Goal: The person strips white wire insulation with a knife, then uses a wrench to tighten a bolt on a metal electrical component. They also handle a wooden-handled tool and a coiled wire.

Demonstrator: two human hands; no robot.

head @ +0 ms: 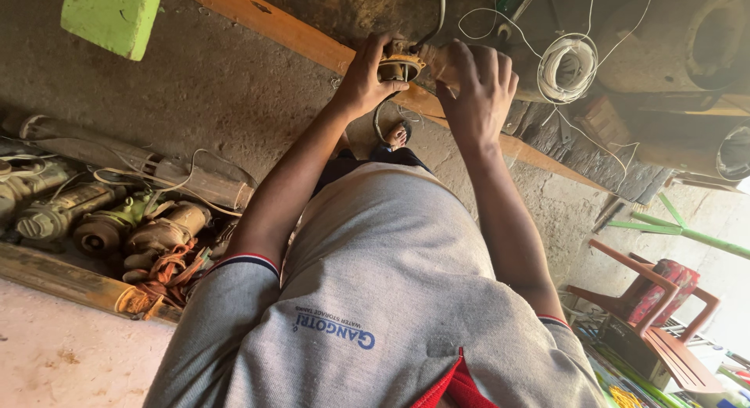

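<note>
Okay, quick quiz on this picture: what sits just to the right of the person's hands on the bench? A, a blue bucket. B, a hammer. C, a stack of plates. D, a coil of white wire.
D: a coil of white wire lies on the bench just beyond the right hand, while both hands, the left hand too, grip a small motor-like part.

Rough concrete floor [219, 87], an orange wooden plank [297, 34], a red plastic chair [656, 298], daylight.
</note>
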